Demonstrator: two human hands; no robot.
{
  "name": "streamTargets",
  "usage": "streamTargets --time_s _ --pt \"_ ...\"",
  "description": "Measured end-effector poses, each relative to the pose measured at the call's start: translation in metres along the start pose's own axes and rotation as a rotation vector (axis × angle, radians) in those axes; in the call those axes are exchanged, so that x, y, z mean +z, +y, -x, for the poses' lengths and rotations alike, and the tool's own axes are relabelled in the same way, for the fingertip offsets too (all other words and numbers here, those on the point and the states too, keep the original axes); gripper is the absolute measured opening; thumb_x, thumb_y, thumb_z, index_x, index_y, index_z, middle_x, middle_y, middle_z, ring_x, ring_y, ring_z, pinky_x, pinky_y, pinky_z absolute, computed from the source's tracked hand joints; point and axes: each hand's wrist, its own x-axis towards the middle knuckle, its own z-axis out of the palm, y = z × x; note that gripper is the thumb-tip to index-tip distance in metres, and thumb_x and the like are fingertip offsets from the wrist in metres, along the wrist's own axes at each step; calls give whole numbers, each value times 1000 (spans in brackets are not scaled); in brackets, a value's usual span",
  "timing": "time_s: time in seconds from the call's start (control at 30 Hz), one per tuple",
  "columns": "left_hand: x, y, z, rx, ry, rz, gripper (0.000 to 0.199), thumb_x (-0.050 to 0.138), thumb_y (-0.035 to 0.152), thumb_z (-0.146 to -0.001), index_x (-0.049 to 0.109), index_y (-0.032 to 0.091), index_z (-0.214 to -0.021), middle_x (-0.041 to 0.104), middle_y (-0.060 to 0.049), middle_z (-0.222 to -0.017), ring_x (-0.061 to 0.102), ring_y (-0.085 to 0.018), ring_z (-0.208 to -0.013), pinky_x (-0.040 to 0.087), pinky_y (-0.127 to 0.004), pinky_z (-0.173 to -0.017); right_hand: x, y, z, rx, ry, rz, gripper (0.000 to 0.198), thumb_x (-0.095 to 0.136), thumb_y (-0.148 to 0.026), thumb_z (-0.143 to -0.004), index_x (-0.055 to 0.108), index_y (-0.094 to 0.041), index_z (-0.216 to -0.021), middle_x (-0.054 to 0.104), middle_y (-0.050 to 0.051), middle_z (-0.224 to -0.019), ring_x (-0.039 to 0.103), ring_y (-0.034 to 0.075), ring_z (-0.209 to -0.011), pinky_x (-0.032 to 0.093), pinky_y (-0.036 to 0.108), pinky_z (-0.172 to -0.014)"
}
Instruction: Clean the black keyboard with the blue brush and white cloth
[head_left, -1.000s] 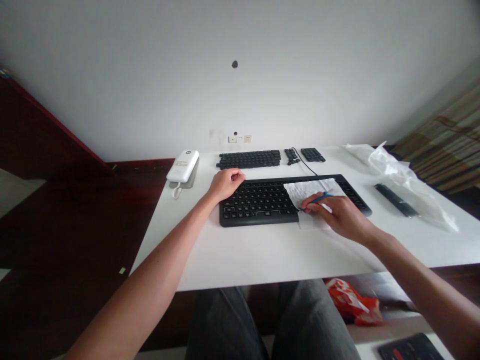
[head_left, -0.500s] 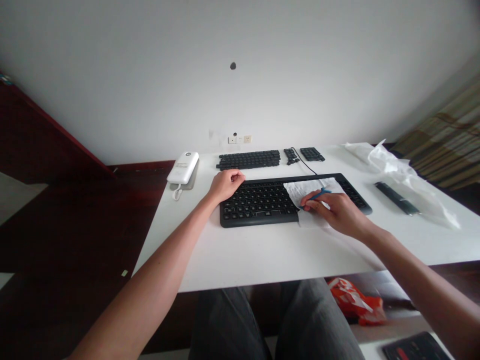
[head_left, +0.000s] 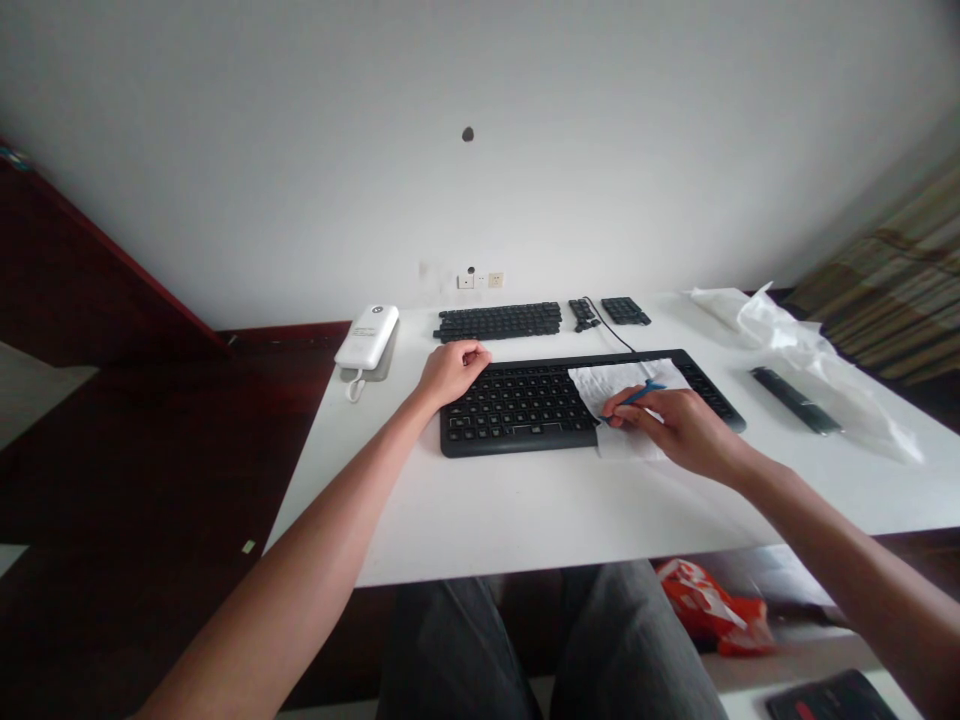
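Observation:
A black keyboard (head_left: pixel 517 405) with its keycaps off, bare switches showing, lies on the white table. My left hand (head_left: pixel 455 369) is closed at its back left corner, fingers curled against the frame. In my right hand (head_left: pixel 667 420) is a slim blue tool (head_left: pixel 643 390) with a forked upper end, pinched between thumb and fingers; its lower tip points down at the switches. A white tissue (head_left: pixel 600 379) is spread over the keyboard's right part, under my right hand, and hangs over the front edge.
Behind the keyboard stand loose black keycaps (head_left: pixel 499 321) in rows, with smaller groups (head_left: pixel 625 311) to the right. A white power bank (head_left: pixel 367 337) lies back left. On the right are a dark, narrow object (head_left: pixel 796 400) and crumpled white plastic (head_left: pixel 795 345).
Very little differs. My right hand and the blue tool have shifted slightly over the tissue, and my left hand stays at the keyboard's corner.

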Motion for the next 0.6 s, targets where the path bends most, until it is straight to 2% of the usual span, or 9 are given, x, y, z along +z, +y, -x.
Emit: streamTargets --time_s 0.13,0.3,0.47,0.6 --pt "0 0 0 -5 7 -4 24 62 35 -98 73 20 -83 70 0 -80 60 -18 -72 37 -33 -69 1 1 4 -26 -6 12 34 51 -46 -106 78 -27 -102 82 4 -109 76 25 -98 57 38 -89" --pt "0 0 0 2 6 -13 25 61 37 -99 73 21 -83 69 -1 -79 60 -19 -73 38 -33 -70 2 0 1 -27 28 12 34 50 -47 -106 77 -26 -102 82 6 -105 76 26 -93 59 40 -84" --pt "0 1 0 6 7 -16 26 60 36 -98 72 20 -82 69 -1 -80 60 -19 -73 38 -32 -70 -1 -2 3 -62 -8 19 32 52 -46 -105 77 -26 -104 82 5 -108 77 26 -97 59 40 -87" --pt "0 0 0 3 10 -15 26 60 36 -99 72 20 -83 68 -2 -79 58 -18 -71 37 -32 -68 2 0 1 -39 38 13 33 51 -46 -106 77 -26 -100 82 4 -104 77 26 -93 58 39 -85"
